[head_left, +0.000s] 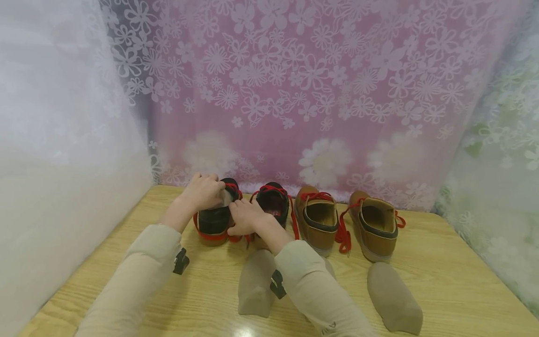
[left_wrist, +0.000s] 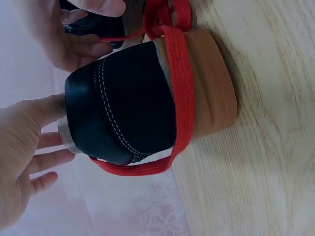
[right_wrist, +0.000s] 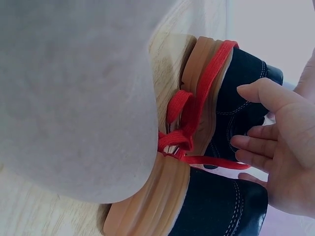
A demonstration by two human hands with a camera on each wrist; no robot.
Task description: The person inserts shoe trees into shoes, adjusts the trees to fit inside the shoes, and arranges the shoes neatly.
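Left hand (head_left: 202, 192) pinches the pale insert (head_left: 226, 198) in the opening of the leftmost dark shoe (head_left: 214, 220), standing on the counter (head_left: 202, 295). Right hand (head_left: 247, 217), fingers loose, is just beside that shoe; contact undetermined.

1. Left of centre, the left hand (head_left: 204, 192) hides part of the pale insert (head_left: 226, 198) in the leftmost black shoe (head_left: 214, 222).
2. Lower centre, the right sleeve (head_left: 317, 285) screens most of a grey form (head_left: 330, 267) from me.
3. Upper left of the right-wrist view, a blurred grey bulk (right_wrist: 78, 98) runs off the frame.
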